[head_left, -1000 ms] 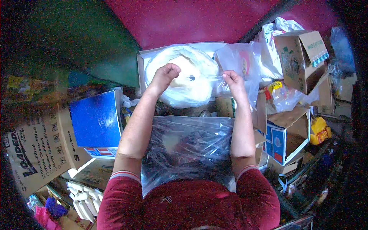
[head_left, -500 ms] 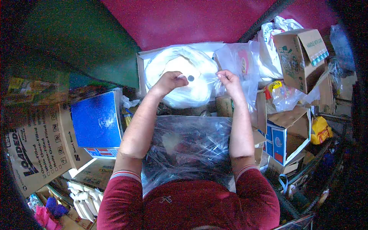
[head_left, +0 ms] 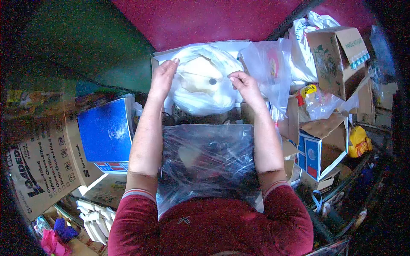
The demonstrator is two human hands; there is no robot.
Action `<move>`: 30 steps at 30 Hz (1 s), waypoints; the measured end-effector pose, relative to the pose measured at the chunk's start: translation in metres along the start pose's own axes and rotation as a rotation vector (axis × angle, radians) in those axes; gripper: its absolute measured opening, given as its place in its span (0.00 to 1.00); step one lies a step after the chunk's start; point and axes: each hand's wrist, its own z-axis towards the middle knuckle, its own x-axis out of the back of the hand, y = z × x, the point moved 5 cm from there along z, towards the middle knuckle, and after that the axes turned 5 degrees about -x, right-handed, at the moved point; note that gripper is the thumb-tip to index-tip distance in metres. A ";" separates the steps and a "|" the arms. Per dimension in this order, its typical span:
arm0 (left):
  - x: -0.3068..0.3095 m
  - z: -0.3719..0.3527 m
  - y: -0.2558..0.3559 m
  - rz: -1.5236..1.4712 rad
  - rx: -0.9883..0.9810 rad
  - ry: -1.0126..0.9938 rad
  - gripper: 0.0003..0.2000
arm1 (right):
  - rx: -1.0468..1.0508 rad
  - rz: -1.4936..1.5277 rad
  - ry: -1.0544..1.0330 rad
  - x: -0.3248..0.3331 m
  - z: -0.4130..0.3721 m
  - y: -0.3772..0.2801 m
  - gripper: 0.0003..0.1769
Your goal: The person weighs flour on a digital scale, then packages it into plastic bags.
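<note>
The white plastic bag lies between your 2 hands, at upper centre of the frame, with a pale flat box showing around its upper left edge. It is roughly round and a little wider from left to right, so no strong long axis shows; its mouth gapes upward over pale contents, and a small dark round spot sits right of its middle.

Your left hand is at the bag's left edge, so the bag lies to its right in the frame. Its fingers are close together and point up the frame; you seem to be at the rim, but I cannot tell whether any film is grasped.

Your right hand is on the opposite side, with the bag to its left. Of the 2, it is nearer to the dark spot. The thumb and index finger come together in a near pinch over the bag's right part, the other fingers curled in; whether thin plastic is caught between them, I cannot tell.

Just right of the bag is a clear plastic bag with a red print, and below it, nearer your body, a clear plastic sheet.
</note>
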 end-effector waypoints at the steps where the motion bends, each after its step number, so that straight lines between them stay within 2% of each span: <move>1: 0.003 -0.004 0.011 0.020 -0.022 0.017 0.15 | -0.019 -0.001 -0.016 -0.002 0.000 0.000 0.09; 2: 0.003 -0.003 0.009 -0.013 -0.036 0.028 0.14 | -0.038 -0.003 -0.032 -0.004 0.001 0.000 0.10; 5: 0.001 0.000 -0.004 -0.097 -0.076 0.067 0.10 | 0.542 -0.432 0.518 0.005 -0.004 -0.028 0.11; 7: 0.003 0.003 -0.005 -0.130 -0.099 0.101 0.08 | 0.527 -0.512 0.651 0.012 -0.012 -0.048 0.15; 9: -0.003 0.002 -0.006 -0.115 -0.093 0.082 0.06 | 0.448 -0.370 0.568 0.010 -0.012 -0.048 0.17; 11: -0.020 -0.007 0.006 0.001 -0.072 0.032 0.04 | 0.303 -0.013 0.267 -0.004 -0.007 -0.033 0.18; 14: -0.069 -0.017 0.004 0.169 -0.271 -0.155 0.07 | 0.027 0.314 -0.130 -0.050 -0.012 -0.029 0.12; 15: -0.076 -0.023 0.015 0.161 -0.208 -0.207 0.07 | -0.009 0.374 -0.033 -0.056 -0.009 -0.016 0.06; 16: -0.080 -0.028 0.025 0.153 -0.144 -0.258 0.06 | -0.037 0.440 -0.060 -0.056 -0.008 -0.015 0.06; 19: -0.097 -0.031 0.014 0.202 -0.186 -0.332 0.06 | -0.068 0.581 -0.112 -0.050 -0.006 -0.012 0.05; 22: -0.097 -0.035 0.014 -0.006 -0.215 -0.249 0.06 | -0.112 0.748 -0.155 -0.052 -0.004 -0.007 0.07; 25: -0.093 -0.030 0.010 -0.136 -0.102 -0.289 0.07 | -0.196 0.923 -0.166 -0.050 -0.009 -0.019 0.07; 26: -0.092 -0.029 0.009 -0.180 -0.063 -0.300 0.07 | -0.183 0.857 -0.169 -0.051 -0.008 -0.018 0.06; 30: -0.092 -0.032 0.011 -0.068 -0.110 -0.305 0.08 | -0.109 0.643 -0.168 -0.053 -0.005 -0.008 0.06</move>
